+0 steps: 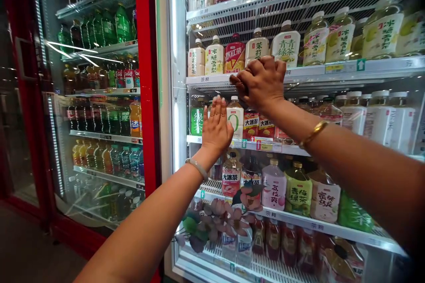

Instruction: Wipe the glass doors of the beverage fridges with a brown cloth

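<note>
My left hand (217, 126), with a pale bangle at the wrist, is raised flat with fingers stretched up in front of the glass of a lit drinks cooler (164, 97). It covers part of a row of bottles beside a white-labelled bottle (235, 119). Higher and to the right, my right hand (262, 82) has its fingers curled, with a gold bangle on the wrist. A small brown shape (238, 80) shows at its fingertips; I cannot make out what it is. Behind that hand are a red-labelled bottle (234, 55) and a jasmine tea bottle (256, 47).
Shelves (318, 225) of bottled drinks fill the cooler at several heights. Pink and green flowers (229, 221) show low on the glass. At the left stands a second cooler with a red frame (148, 97) and more bottles.
</note>
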Available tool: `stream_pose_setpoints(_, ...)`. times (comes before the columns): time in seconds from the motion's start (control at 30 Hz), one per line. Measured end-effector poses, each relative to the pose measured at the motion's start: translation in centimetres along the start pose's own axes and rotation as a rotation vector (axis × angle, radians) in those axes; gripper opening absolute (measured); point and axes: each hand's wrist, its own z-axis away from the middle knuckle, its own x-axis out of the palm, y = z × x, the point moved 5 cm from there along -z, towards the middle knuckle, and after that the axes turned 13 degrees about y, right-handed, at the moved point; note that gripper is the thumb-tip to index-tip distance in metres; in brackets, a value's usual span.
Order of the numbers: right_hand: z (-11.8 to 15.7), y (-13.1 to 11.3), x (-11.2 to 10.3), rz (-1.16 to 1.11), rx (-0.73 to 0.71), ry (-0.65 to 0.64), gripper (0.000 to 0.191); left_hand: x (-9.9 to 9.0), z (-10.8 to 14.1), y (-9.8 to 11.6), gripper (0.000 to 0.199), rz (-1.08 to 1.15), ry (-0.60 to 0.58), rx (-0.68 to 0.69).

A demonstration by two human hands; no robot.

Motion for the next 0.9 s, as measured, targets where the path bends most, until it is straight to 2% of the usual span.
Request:
stream_pose_setpoints(0.07, 0.6, -2.2, 0.7, -0.010, -0.015, 0.026, 0.043, -0.1, -0.2, -1.5, 0.078, -0.004, 0.020, -0.068)
stream_pose_setpoints(0.17, 4.0, -5.5, 0.5, -0.074, -0.207, 0.007, 0.034, -0.4, 0.4, -3.2, 0.077, 0.026, -0.008, -0.029)
stream_pose_setpoints(0.27, 6.6, -7.0, -0.1, -0.121, -0.378, -0.029, 0.029, -1.6, 1.2, -4.0, 0.072, 0.118, 0.001, -0.012)
stream_pose_setpoints(0.33, 6.2, -7.3, 0.2, -0.122, -0.402, -0.067, 0.031, -2.8, 1.1, -3.5, 0.068, 0.234, 0.069, -0.041)
stream_pose_setpoints(0.4, 4.6, -7.7, 1.5, -0.105, -0.328, -0.111, 0.037, -3.7, 0.2, -2.3, 0.065, 0.347, 0.148, -0.057)
stream_pose_setpoints(0.5, 2.3, -9.1, 4.1, -0.094, -0.057, -0.158, 0.051, -4.0, -1.7, -0.9, 0.061, 0.441, 0.190, -0.138)
stream_pose_setpoints(0.57, 2.3, -10.3, 5.2, -0.133, 0.093, -0.180, 0.057, -3.7, -2.5, -1.0, 0.059, 0.472, 0.198, -0.271)
stream_pose_setpoints(0.63, 3.1, -11.2, 5.3, -0.207, 0.122, -0.193, 0.060, -3.5, -2.3, -1.3, 0.059, 0.499, 0.184, -0.349)
stream_pose_setpoints(0.7, 4.1, -11.3, 4.4, -0.276, 0.061, -0.183, 0.060, -3.4, -1.5, -1.1, 0.060, 0.526, 0.143, -0.331)
stream_pose_setpoints(0.8, 4.7, -9.7, 2.6, -0.354, -0.078, -0.176, 0.062, -3.1, -0.3, -0.2, 0.063, 0.549, 0.130, -0.299)
stream_pose_setpoints(0.9, 3.7, -7.4, 1.3, -0.454, -0.221, -0.219, 0.059, -2.4, -1.1, 0.9, 0.065, 0.511, 0.189, -0.391)
